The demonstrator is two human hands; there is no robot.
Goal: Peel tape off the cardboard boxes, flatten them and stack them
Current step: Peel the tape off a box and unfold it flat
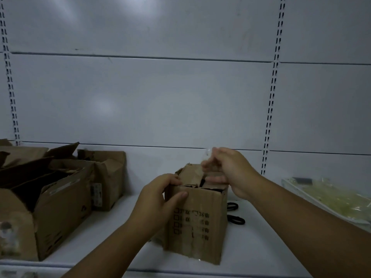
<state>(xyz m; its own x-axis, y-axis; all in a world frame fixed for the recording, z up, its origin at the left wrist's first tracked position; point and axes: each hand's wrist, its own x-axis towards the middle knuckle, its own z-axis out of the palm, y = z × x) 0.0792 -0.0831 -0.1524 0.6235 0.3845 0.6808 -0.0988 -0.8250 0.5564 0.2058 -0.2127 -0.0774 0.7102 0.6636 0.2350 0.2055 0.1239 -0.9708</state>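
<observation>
Cardboard box (197,223), lower centre of frame on the white shelf (261,247), looks light and flimsy, so my left hand (158,199) grips its top corner, fingers curled, while my right hand (230,171) pinches clear tape (207,155) above the flaps (190,173).

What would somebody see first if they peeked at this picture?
Two hands on a small cardboard box in the middle of the white shelf: the left hand grips its top corner, the right hand pinches clear tape above its flaps. Bigger open boxes stand at the left, and black scissors lie right of the small box.
</observation>
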